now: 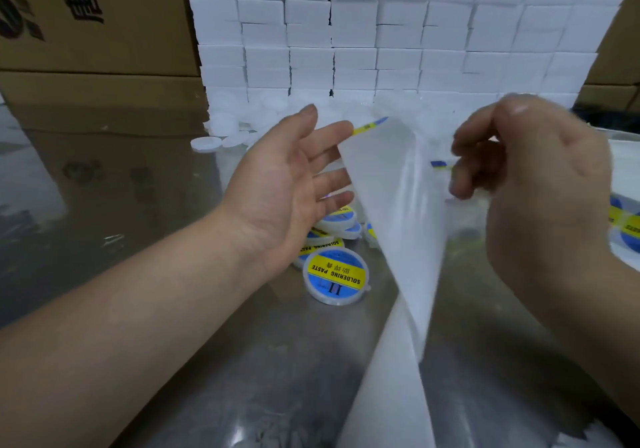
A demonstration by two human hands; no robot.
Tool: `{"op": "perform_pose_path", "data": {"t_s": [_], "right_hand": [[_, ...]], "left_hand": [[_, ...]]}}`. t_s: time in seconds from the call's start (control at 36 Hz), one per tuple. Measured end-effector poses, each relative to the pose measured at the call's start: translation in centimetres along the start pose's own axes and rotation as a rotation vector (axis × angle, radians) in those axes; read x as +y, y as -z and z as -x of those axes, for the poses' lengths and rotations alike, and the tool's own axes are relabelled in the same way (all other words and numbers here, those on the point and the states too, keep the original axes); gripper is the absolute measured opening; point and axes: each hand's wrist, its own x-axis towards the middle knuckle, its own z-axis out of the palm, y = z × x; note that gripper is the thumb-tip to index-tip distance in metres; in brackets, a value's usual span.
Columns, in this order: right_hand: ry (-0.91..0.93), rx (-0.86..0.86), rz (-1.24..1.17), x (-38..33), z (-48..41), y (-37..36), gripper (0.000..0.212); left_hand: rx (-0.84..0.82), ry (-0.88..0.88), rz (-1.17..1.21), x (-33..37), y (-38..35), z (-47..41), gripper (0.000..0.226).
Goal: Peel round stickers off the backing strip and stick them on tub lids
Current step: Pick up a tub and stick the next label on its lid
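A long white backing strip (388, 205) rises from the bottom edge to the middle of the view. My left hand (287, 184) is spread, and its straight fingertips touch the strip's left edge. One blue and yellow round sticker (370, 124) shows edge-on at the strip's top. My right hand (530, 170) is curled to the right of the strip and pinches another round sticker (439, 164), seen edge-on. A labelled tub (335, 276) lies on the table below my left hand, with more labelled tubs (337, 218) behind it.
Plain white tubs (206, 143) lie in a heap at the back of the shiny metal table (270, 371). A wall of stacked white boxes (381, 32) stands behind them. Cardboard cartons (93, 21) stand at the left. More labelled tubs (625, 227) sit at the right edge.
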Motion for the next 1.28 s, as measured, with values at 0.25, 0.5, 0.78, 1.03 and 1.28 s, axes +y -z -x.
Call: {"op": "perform_pose_path", "data": {"t_s": [0.25,0.5,0.78,1.03,1.28], "right_hand": [[-0.608,-0.344,-0.071,1.3,-0.3,-0.8,0.032],[-0.37,-0.135,-0.098,1.0,-0.6,-0.5,0.037],[-0.355,0.049,0.046,1.8,-1.1,0.1,0.032],[-0.292,0.055,0.136,2.1,-1.0,0.2,0.027],[-0.289,0.057,0.151,2.9,-1.1,0.3,0.026]], "left_hand": [[-0.099,-0.044,-0.234,-0.5,-0.5,0.7,0.051],[-0.077,-0.04,-0.42,-1.0,-0.8,1.0,0.036],[0.197,-0.238,-0.714,0.8,-0.4,-2.6,0.021],[-0.176,-0.223,-1.681,-0.6,-2.2,-12.9,0.032],[-0.279,-0.113,-1.864,-3.9,-4.4,-14.7,0.013]]}}
